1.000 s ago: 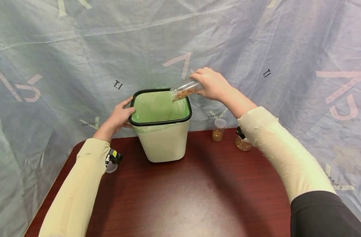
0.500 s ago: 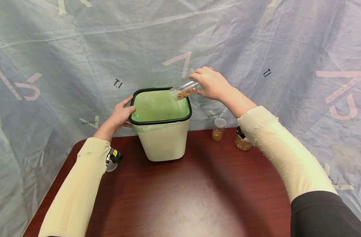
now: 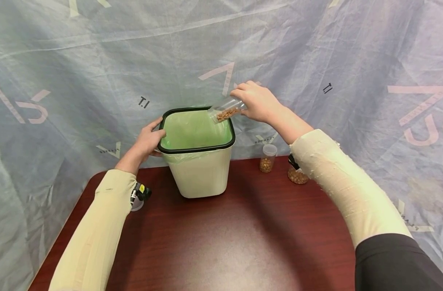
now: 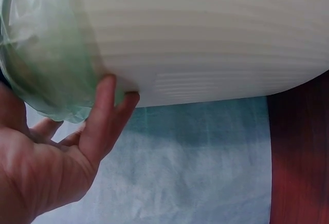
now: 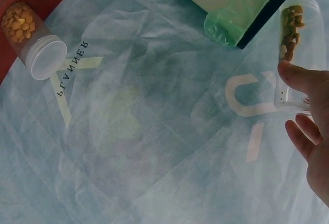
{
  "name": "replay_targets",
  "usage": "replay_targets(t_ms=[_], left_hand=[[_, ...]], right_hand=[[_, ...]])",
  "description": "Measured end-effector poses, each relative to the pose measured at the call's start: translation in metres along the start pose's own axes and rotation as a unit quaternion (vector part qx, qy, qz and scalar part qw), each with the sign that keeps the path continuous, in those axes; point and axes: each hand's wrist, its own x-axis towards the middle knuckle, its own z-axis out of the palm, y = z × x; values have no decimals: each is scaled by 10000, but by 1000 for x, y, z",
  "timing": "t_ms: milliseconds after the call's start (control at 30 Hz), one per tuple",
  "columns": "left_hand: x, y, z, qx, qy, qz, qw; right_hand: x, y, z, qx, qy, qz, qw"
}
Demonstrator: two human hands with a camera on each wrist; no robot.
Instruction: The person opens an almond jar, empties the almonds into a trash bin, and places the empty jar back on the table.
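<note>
A cream bin (image 3: 201,173) with a black rim and a green liner (image 3: 192,128) stands at the table's back. My left hand (image 3: 147,141) grips its left rim, thumb over the edge; in the left wrist view, fingers of that hand (image 4: 61,157) touch the bin's side (image 4: 205,44). Above the bin's right rim, my right hand (image 3: 258,103) holds a clear jar (image 3: 226,111) by its base end, tilted with its mouth down to the left over the opening. Brown nuts lie along the jar's lower side. The right wrist view shows the thumb of my right hand (image 5: 313,126) against the jar (image 5: 306,44).
Right of the bin stands a lidded jar of nuts (image 3: 266,161), and farther right another jar (image 3: 298,176) partly hidden by my right sleeve. A clear round item (image 3: 137,205) sits beside my left wrist. Grey printed cloth (image 3: 298,52) hangs behind the dark red table (image 3: 221,242).
A second ago, nuts were at the held jar's mouth and just below it; none shows falling now. The jar's mouth has risen slightly. My left hand keeps its grip on the rim.
</note>
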Motion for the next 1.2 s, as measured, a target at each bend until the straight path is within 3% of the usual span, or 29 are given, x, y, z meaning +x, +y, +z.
replay_targets(t_ms=[700, 1200], left_hand=[[-2, -3, -1, 110, 113, -22, 9999], [0, -3, -1, 11, 3, -47, 10000]], right_hand=[[1, -7, 3, -59, 25, -87, 9999], [3, -8, 4, -164, -1, -293, 9994]])
